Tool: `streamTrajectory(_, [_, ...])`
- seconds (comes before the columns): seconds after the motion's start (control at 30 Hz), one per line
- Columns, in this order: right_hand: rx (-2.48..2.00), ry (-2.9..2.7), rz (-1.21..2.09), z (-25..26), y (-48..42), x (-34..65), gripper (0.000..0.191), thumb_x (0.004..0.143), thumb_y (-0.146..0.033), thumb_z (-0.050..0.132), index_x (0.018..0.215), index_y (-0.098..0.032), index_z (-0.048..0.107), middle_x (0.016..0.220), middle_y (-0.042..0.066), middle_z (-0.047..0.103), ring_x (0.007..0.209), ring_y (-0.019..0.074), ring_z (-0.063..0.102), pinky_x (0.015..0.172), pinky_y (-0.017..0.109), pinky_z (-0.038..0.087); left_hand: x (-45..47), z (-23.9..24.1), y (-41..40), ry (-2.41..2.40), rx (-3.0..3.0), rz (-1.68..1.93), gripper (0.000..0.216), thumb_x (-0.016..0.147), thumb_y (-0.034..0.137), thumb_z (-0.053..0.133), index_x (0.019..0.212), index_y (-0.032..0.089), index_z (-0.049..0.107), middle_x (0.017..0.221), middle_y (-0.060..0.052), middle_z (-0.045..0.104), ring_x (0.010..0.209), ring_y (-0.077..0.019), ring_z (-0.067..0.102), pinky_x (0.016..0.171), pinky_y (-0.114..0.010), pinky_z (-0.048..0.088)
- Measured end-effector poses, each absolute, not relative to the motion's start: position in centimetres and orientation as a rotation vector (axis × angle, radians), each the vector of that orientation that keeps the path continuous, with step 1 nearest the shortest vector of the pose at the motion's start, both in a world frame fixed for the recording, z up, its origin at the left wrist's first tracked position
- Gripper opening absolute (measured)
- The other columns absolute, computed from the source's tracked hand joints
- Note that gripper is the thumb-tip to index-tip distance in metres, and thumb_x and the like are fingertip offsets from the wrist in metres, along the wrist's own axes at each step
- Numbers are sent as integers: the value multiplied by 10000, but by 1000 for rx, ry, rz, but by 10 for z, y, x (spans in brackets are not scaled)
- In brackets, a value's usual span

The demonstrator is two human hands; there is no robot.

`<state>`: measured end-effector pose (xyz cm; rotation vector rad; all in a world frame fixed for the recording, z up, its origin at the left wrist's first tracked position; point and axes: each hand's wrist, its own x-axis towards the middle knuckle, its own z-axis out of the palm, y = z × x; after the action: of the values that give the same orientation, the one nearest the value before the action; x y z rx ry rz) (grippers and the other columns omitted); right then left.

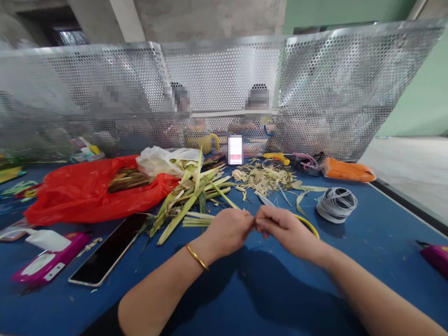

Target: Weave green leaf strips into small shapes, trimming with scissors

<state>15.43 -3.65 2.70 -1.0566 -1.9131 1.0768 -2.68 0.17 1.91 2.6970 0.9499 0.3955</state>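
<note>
My left hand (231, 232), a gold bangle on its wrist, is closed with its fingertips together. Close against it, my right hand (280, 229) is also closed, thumb and fingers pinched. What the two hands grip is hidden by the fingers. Pale cut stalks (196, 219) stick out to the left from behind my left hand; I cannot tell whether it holds them. Behind my right hand curves a yellow band (311, 227). Long green-yellow leaf strips (182, 212) lie in a heap beyond my left hand, and dry shredded scraps (268, 177) lie farther back.
On the left are a red plastic bag (87, 191), a phone (110, 249) and a magenta device (52, 261). A grey twine ball (336, 205), orange packet (348, 170) and yellow-handled tool (277, 157) lie right. A perforated metal screen (224, 70) borders the table, people behind it.
</note>
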Motion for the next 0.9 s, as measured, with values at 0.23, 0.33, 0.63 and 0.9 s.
streamTrajectory(0.23, [-807, -955, 1779, 22, -21, 159, 204, 740, -277, 713, 707, -172, 541, 695, -23, 555, 564, 83, 517, 565, 216, 429, -32, 39, 6, 756, 2005, 615, 186, 850, 291, 536, 801, 172, 672, 670, -7, 631, 571, -107, 545, 571, -200, 416])
streamTrajectory(0.33, [-781, -861, 1646, 11, -25, 143, 172, 745, -278, 709, 740, -184, 565, 782, 3, 599, 689, 111, 571, 687, 243, 468, -27, 32, 9, 995, 1820, 821, 189, 842, 298, 525, 794, 169, 655, 600, 11, 589, 512, -108, 516, 524, -208, 400])
streamTrajectory(0.63, [-1152, -1853, 927, 11, -32, 146, 188, 841, -292, 567, 683, -190, 574, 668, -7, 550, 657, 137, 472, 629, 260, 367, -28, 16, 9, 1092, 2428, 468, 184, 808, 205, 536, 760, 192, 712, 775, -68, 703, 771, -191, 632, 701, -252, 420])
streamTrajectory(0.9, [-769, -1032, 1721, 14, -26, 151, 189, 744, -313, 690, 734, -187, 550, 701, -14, 572, 608, 111, 532, 637, 255, 433, -32, 34, 8, 698, 1534, 546, 226, 753, 365, 654, 768, 140, 669, 625, -2, 583, 504, -77, 497, 500, -192, 409])
